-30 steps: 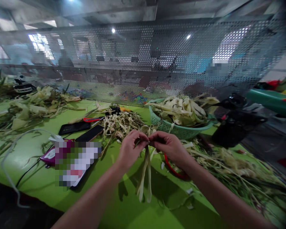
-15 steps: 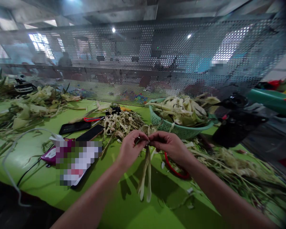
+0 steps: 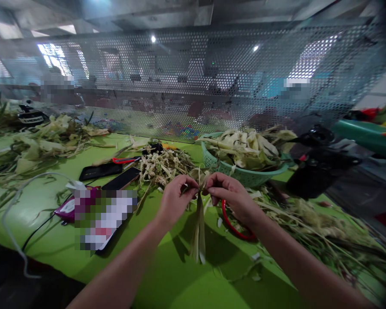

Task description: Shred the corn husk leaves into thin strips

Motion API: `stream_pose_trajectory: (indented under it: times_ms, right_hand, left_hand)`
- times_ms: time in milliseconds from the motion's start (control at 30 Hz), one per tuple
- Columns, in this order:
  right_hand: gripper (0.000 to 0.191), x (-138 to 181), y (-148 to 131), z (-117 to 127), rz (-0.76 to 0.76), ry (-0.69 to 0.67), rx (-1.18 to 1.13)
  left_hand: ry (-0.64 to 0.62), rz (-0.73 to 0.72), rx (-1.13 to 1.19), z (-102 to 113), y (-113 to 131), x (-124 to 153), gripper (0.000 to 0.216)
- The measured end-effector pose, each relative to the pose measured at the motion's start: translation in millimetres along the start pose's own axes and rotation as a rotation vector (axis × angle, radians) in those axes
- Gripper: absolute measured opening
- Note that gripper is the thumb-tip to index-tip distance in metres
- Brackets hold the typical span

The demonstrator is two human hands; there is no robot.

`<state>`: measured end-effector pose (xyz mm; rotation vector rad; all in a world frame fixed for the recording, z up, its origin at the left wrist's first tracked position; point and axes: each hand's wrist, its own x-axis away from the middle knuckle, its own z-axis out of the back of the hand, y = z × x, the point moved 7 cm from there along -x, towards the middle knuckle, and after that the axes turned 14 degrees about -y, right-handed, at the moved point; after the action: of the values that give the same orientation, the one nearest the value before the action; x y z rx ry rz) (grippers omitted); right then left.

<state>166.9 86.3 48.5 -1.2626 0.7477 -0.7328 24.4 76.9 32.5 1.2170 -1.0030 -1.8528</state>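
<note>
My left hand (image 3: 176, 198) and my right hand (image 3: 229, 196) meet above the green table (image 3: 167, 283), both pinching the top of a bundle of pale leaf strips (image 3: 198, 227). The strips hang down from my fingers, their ends close to the tabletop. Both hands are closed on the bundle. Behind them lies a heap of small pale folded strip pieces (image 3: 162, 166). A teal basket (image 3: 244, 175) full of pale husk leaves stands just beyond my right hand.
Two dark phones (image 3: 100, 171) and red-handled scissors (image 3: 125, 161) lie left of the heap. A red ring (image 3: 233, 225) lies under my right wrist. Loose husk scraps (image 3: 315, 223) cover the right side, more husks (image 3: 45, 141) the far left. A perforated metal screen (image 3: 193, 77) closes the back.
My hands have lifted a little and the hanging strips have drawn together into a tighter, shorter bundle. Otherwise the table looks the same.
</note>
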Motion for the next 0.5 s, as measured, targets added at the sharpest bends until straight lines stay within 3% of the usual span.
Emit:
stream_pose_trajectory:
  times_ms: [167, 500]
  right_hand:
    - [0.018, -1.2, 0.2, -1.5, -0.032, -0.006, 0.11]
    - [0.009, -0.6, -1.5, 3.2, -0.019, 0.049, 0.132]
  left_hand:
    - [0.0, -0.004, -0.035, 1.7, 3.1, 0.2, 0.006]
    - [0.018, 0.009, -0.177, 6.5, 4.2, -1.2, 0.003]
